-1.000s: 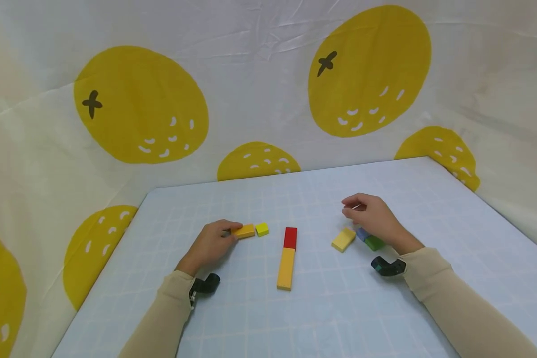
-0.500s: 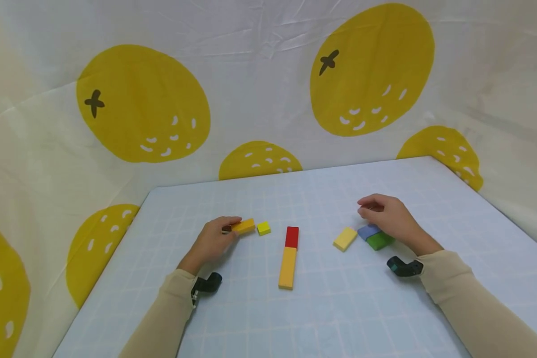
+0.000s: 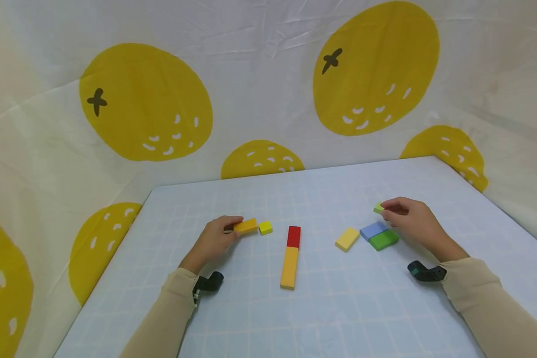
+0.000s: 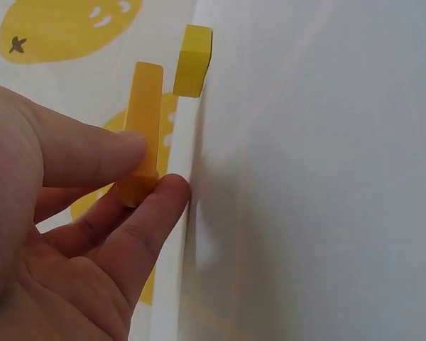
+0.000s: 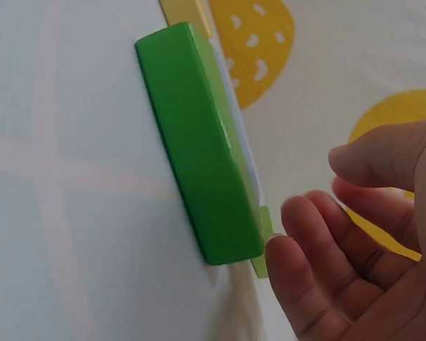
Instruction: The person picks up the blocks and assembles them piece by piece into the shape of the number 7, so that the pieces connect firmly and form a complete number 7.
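Note:
My left hand [image 3: 211, 242] pinches one end of an orange rectangular block [image 3: 247, 226] between thumb and fingers. Just past that block's far end sits a small yellow cube [image 3: 265, 227]. My right hand [image 3: 413, 224] hovers over the right side with loosely bent fingers, its fingertips beside a small light green block [image 3: 378, 208]. In the right wrist view a gap shows between thumb and fingers, with nothing in it. Nearer me, a blue block [image 3: 373, 230] and a green block [image 3: 384, 240] lie side by side; the green one [image 5: 199, 145] looms large in the right wrist view.
In the middle, a red block [image 3: 294, 237] lies end to end with a longer yellow-orange block [image 3: 289, 268]. A pale yellow block [image 3: 347, 239] lies left of the blue one. A white curtain [image 3: 259, 89] with yellow fruit prints stands behind the pale checked table [image 3: 259, 323].
My right hand has moved right and slightly nearer me, uncovering the blue and green blocks and the light green one. My left hand keeps its grip, with the orange block turned slightly.

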A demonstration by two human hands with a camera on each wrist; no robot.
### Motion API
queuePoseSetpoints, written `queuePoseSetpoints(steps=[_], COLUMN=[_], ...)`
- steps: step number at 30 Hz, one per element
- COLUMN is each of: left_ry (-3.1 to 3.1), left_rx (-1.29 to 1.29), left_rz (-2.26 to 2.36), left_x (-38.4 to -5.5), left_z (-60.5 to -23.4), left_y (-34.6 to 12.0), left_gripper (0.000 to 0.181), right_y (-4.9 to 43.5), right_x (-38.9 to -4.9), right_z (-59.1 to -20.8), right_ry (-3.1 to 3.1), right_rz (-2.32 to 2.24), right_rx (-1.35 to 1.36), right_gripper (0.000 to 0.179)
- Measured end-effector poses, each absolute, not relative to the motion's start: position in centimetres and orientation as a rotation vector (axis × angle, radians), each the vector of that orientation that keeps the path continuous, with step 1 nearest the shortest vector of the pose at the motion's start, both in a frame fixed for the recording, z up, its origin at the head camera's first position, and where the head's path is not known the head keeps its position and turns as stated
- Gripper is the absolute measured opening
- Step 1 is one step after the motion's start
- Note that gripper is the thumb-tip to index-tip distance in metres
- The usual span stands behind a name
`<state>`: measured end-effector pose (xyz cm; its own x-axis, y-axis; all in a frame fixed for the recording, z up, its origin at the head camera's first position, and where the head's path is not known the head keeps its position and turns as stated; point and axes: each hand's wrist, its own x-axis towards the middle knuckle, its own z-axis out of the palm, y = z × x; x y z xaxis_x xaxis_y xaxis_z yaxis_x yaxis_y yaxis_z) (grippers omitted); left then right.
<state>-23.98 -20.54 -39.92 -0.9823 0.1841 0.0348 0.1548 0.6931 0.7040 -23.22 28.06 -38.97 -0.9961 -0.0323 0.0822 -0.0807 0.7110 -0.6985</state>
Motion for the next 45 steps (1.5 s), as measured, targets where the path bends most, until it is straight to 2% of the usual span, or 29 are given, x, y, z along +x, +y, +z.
queuePoseSetpoints(steps=[6, 12, 17, 26, 45], left_ry=[2.847, 2.858, 2.853, 2.832, 2.755], left_rx=[0.296, 0.321, 0.287, 0.186, 0.222], left_rz=[1.179, 1.162, 1.188, 1.216, 1.345], left_x=[-23.9, -23.9, -24.0, -24.0, -24.0], left_z=[-39.8, -39.5, -39.6, -40.2, -39.5], left_y=[-20.5, -20.5, -20.5, -20.1, -20.3], left_gripper=[0.043, 0.042, 0.04, 0.038, 0.04], right_y=[29.0, 29.6, 29.7, 30.3, 29.7], right_x=[-23.0, -22.8, -22.7, -21.9, -22.0], right_z=[-39.5, -39.8, -39.8, -40.6, -40.3], right_ry=[-2.911, -3.005, -3.037, -3.033, -3.033], right_rz=[1.103, 1.123, 1.109, 1.056, 1.036], right_rx=[0.072, 0.169, 0.215, 0.3, 0.306], right_gripper=[0.05, 0.06, 0.062, 0.059, 0.053])
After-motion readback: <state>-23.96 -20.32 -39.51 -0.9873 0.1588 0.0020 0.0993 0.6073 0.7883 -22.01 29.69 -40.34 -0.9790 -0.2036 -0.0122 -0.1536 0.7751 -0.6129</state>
